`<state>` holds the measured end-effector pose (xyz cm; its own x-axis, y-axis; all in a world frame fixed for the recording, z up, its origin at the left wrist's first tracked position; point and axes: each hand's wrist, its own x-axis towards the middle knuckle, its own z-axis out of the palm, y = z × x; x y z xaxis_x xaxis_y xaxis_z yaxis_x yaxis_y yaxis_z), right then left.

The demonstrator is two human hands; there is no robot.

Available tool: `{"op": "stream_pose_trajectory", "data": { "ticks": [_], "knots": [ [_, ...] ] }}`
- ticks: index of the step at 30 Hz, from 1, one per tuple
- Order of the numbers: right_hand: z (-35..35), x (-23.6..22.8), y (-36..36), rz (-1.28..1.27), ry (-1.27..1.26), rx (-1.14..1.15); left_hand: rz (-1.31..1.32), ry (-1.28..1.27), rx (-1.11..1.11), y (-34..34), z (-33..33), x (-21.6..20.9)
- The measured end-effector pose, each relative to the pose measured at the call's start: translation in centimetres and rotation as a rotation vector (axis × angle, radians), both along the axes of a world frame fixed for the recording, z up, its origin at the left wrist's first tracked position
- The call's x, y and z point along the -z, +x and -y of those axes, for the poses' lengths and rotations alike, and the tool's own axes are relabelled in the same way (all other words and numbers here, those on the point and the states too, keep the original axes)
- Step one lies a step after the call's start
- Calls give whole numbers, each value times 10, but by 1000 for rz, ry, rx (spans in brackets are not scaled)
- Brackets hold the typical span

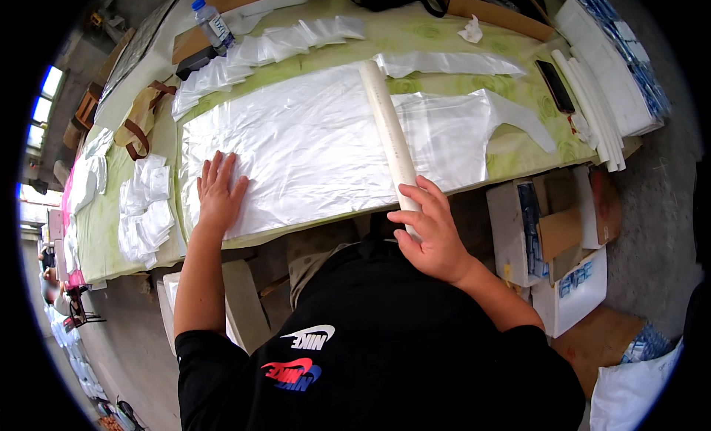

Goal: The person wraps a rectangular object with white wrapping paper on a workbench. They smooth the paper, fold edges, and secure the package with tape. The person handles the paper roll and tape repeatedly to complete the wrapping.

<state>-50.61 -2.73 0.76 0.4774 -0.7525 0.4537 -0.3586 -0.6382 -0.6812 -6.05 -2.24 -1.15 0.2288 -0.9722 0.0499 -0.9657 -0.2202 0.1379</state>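
Observation:
A wide sheet of clear, crinkled plastic film lies across the green patterned tablecloth in front of me. On its left part my left hand rests flat, fingers slightly spread, holding nothing. A long white plastic pipe lies across the film, pointing away from me. My right hand has its fingers curled over the pipe's near end, by the table edge. Right of the pipe the film continues and ends in a loose, curved flap. Another narrow strip of film lies farther back.
Flat clear plastic bags form an overlapping row behind, with more bags at left. A water bottle stands at the back. A phone lies near several white rolls at right. Boxes sit below the table's right side.

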Motion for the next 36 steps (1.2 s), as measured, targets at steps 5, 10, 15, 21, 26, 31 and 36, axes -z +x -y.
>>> {"op": "stream_pose_trajectory", "data": {
  "ticks": [5, 10, 15, 21, 26, 31, 36],
  "knots": [
    [5, 2, 7, 37, 43, 20, 49, -164, -5, -2, 3, -2],
    [12, -8, 0, 116, 50, 25, 40, 94, -43, 0, -3, -1],
    [53, -1, -49, -5, -219, 407, 3, -286, 144, -14, -1, -11],
    [121, 34, -109, -311, -241, 622, -166, -276, 405, -89, 10, -27],
    [130, 33, -116, -420, -222, 629, -154, -149, 378, -113, 6, -10],
    [130, 34, -112, -405, -229, 606, -124, -131, 333, -115, 7, 0],
    [143, 30, -106, -416, -252, 588, -100, -125, 322, -118, 7, 0]
  ]
}}
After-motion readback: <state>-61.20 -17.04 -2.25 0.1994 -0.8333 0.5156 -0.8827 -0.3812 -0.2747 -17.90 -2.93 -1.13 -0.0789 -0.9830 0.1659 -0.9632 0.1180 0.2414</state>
